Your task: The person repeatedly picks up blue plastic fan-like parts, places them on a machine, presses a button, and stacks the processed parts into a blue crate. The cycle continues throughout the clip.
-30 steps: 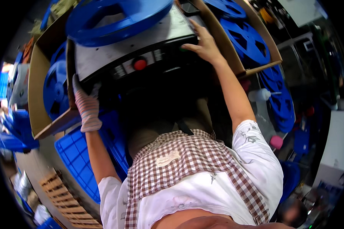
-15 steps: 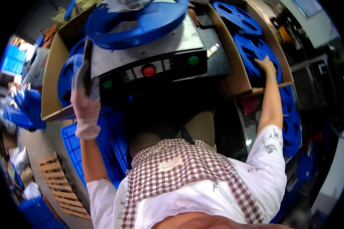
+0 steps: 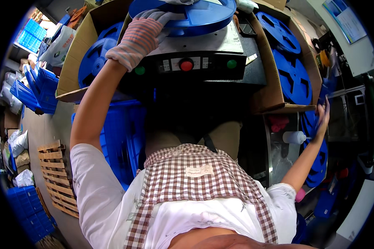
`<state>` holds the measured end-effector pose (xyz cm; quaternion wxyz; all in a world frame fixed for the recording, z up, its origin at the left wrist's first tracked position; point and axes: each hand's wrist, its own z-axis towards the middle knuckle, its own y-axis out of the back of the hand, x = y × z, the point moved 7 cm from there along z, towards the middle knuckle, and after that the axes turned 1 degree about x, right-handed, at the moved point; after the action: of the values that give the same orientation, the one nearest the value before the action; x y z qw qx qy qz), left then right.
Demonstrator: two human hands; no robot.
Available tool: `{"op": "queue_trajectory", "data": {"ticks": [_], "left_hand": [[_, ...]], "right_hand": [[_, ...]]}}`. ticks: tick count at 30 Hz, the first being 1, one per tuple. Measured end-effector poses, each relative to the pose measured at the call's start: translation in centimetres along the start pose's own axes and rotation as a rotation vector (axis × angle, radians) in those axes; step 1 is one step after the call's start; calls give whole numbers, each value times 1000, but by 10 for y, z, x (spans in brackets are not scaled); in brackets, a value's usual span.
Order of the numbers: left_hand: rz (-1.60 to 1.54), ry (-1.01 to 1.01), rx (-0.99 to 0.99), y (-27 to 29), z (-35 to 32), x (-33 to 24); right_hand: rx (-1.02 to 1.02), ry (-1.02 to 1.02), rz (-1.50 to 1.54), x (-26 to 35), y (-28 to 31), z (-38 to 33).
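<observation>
My left hand, in a grey and pink striped glove, grips the left rim of a blue plastic reel on top of a machine. The glove's fingers lie over the rim, and the reel's far side is cut off by the picture's edge. Bare and held out to the right, my right hand is closed on a blue reel disc, seen nearly edge-on and blurred. The machine's black front carries a red button between two green ones.
Cardboard boxes with blue reel discs flank the machine, one on the left and one on the right. More discs stand below the right box, near a white bottle. A blue crate and wooden pallet lie lower left.
My left hand has moved from the machine's left side up to the reel's rim. My right hand has come out of the right box with a blue disc, moving right and toward me.
</observation>
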<state>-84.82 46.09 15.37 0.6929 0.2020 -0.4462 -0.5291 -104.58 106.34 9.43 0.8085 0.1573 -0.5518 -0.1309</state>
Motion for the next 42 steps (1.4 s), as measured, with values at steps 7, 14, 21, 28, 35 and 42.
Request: {"op": "queue_trajectory", "data": {"ticks": [7, 14, 21, 28, 35, 42], "left_hand": [[141, -34, 77, -23, 7, 7], [141, -49, -33, 5, 30, 3], [-235, 204, -203, 133, -54, 55], [-771, 1072, -399, 314, -312, 78], [40, 1210, 52, 215, -621, 44], [-210, 1846, 617, 19, -797, -69]], "right_hand": [[52, -29, 871, 68, -63, -126], [211, 68, 1076, 99, -86, -130], [329, 182, 1129, 145, -113, -138], [493, 95, 1260, 160, -125, -148], [704, -7, 1323, 213, -168, -154], [782, -20, 1276, 248, -190, -154]]}}
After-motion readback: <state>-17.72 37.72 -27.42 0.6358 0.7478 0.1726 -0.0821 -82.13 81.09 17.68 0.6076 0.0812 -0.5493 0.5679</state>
